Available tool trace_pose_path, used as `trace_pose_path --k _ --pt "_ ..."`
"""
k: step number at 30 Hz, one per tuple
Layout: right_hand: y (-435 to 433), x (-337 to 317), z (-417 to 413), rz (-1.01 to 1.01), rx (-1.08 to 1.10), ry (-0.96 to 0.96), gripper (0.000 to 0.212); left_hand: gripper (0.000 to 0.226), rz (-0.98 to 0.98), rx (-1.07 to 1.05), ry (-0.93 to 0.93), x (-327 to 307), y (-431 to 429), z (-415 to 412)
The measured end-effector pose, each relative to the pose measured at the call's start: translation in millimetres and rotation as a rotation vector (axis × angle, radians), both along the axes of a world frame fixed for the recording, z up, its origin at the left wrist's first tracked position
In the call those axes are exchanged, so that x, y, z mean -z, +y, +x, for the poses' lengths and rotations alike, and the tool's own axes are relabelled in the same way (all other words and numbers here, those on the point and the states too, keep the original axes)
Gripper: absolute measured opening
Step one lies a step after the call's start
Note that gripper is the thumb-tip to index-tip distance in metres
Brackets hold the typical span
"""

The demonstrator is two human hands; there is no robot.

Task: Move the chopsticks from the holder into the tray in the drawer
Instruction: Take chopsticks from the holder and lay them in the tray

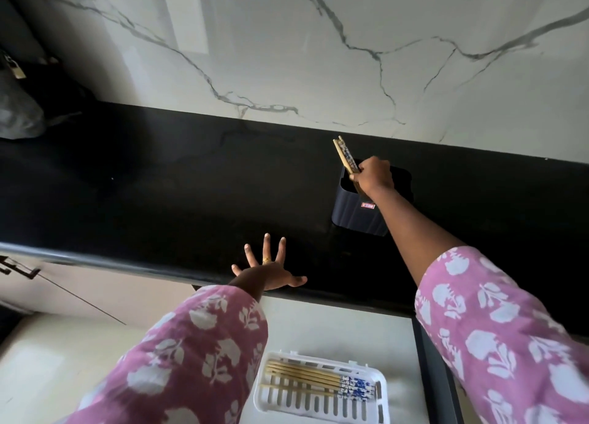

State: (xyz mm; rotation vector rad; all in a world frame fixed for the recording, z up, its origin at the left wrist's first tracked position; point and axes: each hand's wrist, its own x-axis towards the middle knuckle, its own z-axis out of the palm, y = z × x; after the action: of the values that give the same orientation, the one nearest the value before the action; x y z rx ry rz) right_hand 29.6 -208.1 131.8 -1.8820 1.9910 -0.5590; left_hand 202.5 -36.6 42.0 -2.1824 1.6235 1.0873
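Running left to right under a marble wall (pixel 318 40), the black table (pixel 159 184) carries one dark ribbed holder (pixel 353 214) toward its far right, with bare black surface all along to the left of it. Below the table's near edge a drawer (pixel 334 324) stands open, its pale floor showing on the far side of one white slotted tray (pixel 381 391). Inside the tray lie about five chopsticks (pixel 302 375) side by side, blue-patterned ends to the right. The right hand (pixel 374 176) is over the holder's open mouth, fingers curled round a pair of chopsticks (pixel 344 154) that tilt up and to the left, their lower ends hidden behind the hand. The left hand (pixel 264 272) rests flat on the table's near edge, all five fingers spread, holding nothing; a gold ring (pixel 266 259) sits on one finger.
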Motion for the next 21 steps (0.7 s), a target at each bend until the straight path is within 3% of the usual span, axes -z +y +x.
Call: trace_pose_path --k 8,17,21 --pt "-1 4 10 -0.059 0.002 0.162 0.024 0.1 0.011 0.004 0.004 -1 -1 1" --pt "5 -7 1 -0.151 0.089 0.017 0.015 0.102 0.004 0.007 0.004 1 -1 2" --pt "13 -32 -15 -0.276 0.066 -0.143 0.019 0.101 -0.006 0.0 0.003 2 0 1"
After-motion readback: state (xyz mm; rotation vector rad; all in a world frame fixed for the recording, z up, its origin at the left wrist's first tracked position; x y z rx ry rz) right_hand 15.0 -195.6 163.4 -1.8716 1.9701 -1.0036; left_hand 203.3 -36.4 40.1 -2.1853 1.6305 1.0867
